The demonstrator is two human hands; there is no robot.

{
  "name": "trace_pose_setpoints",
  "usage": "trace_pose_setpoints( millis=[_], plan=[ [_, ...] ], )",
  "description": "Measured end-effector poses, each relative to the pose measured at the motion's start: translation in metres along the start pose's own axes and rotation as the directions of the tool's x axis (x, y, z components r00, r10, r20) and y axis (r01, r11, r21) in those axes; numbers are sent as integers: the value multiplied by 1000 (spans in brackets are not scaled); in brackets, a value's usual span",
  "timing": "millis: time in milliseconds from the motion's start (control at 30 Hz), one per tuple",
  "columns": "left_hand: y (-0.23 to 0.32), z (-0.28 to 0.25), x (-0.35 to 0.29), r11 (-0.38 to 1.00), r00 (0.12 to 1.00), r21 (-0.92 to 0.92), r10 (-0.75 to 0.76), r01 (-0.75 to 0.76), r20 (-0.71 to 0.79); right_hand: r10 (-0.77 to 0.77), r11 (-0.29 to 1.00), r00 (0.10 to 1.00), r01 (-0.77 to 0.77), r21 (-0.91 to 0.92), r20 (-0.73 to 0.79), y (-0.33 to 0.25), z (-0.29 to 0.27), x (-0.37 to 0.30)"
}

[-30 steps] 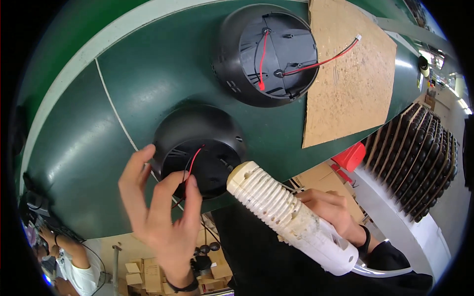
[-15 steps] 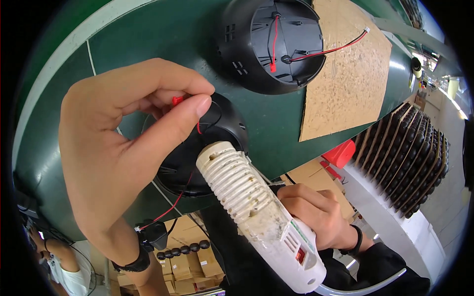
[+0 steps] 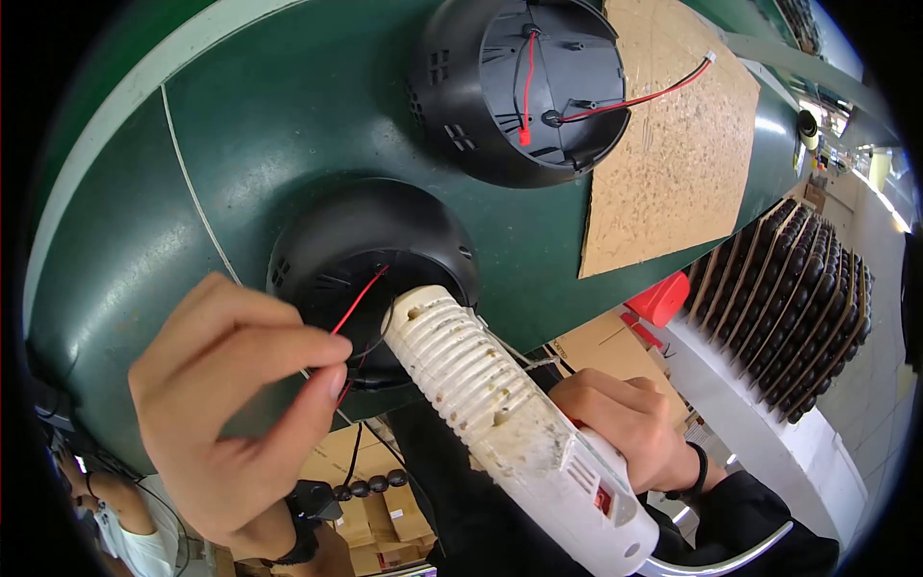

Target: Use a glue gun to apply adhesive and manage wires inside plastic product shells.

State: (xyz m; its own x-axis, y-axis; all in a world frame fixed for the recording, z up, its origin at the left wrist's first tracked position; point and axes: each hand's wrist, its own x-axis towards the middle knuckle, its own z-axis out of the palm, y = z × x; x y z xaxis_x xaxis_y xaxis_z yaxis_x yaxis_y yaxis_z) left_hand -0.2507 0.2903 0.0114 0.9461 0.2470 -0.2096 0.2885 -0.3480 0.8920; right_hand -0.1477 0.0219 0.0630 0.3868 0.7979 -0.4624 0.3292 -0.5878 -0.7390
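Note:
My left hand [image 3: 231, 404] is closed, thumb and forefinger pinching a thin red wire [image 3: 362, 297] that comes out of a round black plastic housing [image 3: 370, 216]. A thin dark wire also shows near those fingertips. With my right hand [image 3: 615, 423] I grip the handle of a white, stained hot glue gun [image 3: 500, 409]. Its ribbed barrel points up and left, the front end over the right side of the housing's opening. The barrel hides part of the inside, and I cannot tell whether the tip touches anything.
Farther back, a second black housing [image 3: 447, 111] with red and black leads rests partly on a brown board [image 3: 673, 144]. Stacked trays of black round parts [image 3: 779, 308] stand at the right beside a red object [image 3: 661, 298]. Cardboard boxes [image 3: 409, 510] sit below the green table [image 3: 317, 96].
My left hand has come down and nearer to me, drawing the red wire taut to the lower left and uncovering the housing. The glue gun has barely shifted.

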Motion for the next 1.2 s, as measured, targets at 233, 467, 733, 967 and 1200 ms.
trace_pose_setpoints(
  millis=[233, 467, 733, 967, 1200],
  plan=[
    [-10, 15, -10, 995, 997, 77, 63, -61, -33, -2, 999, 1000, 2, -46, 3, 4, -6, -2],
    [4, -6, 10, 998, 988, 55, -21, 30, -151, 71, 997, 995, -67, -47, 72, -20, -16, -4],
    [-14, 21, 4, 993, 945, -4, -114, 118, -308, 81, 989, 990, -95, 111, 117, -4, -15, -10],
    [10, -4, -73, 909, 894, 152, -411, 387, 178, 42, 977, 978, -83, 194, 206, 9, -17, -8],
    [12, -14, -27, 979, 981, 96, -187, 182, 52, 14, 991, 956, -52, 123, 294, -10, -19, -3]
  ],
)
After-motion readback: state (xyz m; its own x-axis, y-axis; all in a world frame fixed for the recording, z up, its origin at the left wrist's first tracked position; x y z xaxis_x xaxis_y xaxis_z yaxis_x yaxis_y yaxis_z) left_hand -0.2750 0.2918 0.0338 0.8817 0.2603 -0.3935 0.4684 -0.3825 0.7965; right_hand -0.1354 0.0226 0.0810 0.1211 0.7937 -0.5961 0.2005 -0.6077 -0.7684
